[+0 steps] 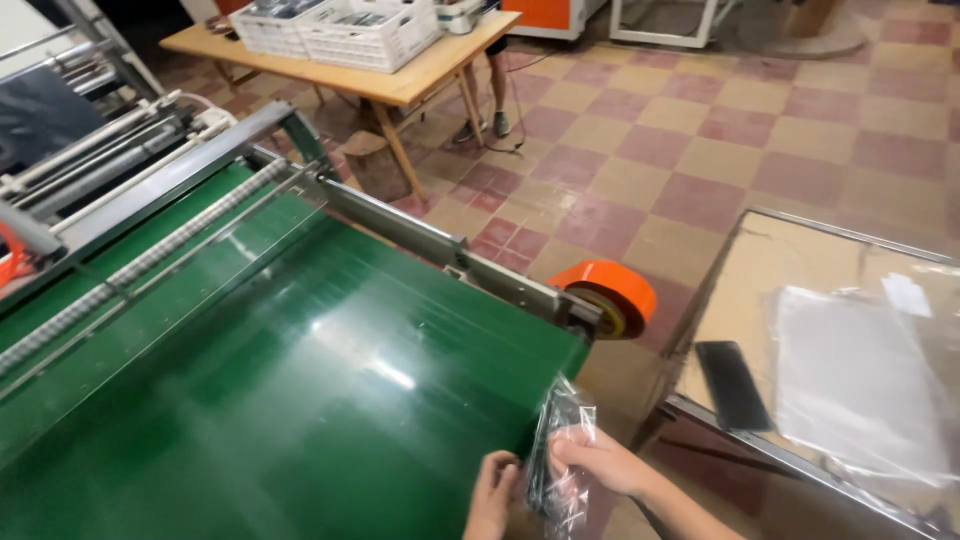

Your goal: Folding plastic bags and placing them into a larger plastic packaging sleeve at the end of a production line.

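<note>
My left hand (493, 497) and my right hand (597, 459) meet at the bottom of the head view, at the near right corner of a green conveyor belt (300, 400). Both grip a bunch of clear plastic bags (556, 455) held upright on edge between them. The left hand presses the bunch from the left, the right hand clasps it from the right with fingers curled over the plastic.
An orange roll of tape (607, 293) sits at the belt's metal side rail (440, 250). To the right stands a table (740, 290) with a black phone (732, 384) and clear plastic sheets (855, 380). A wooden table (400, 85) with white crates (345, 30) stands behind; someone's legs (496, 90) are beside it.
</note>
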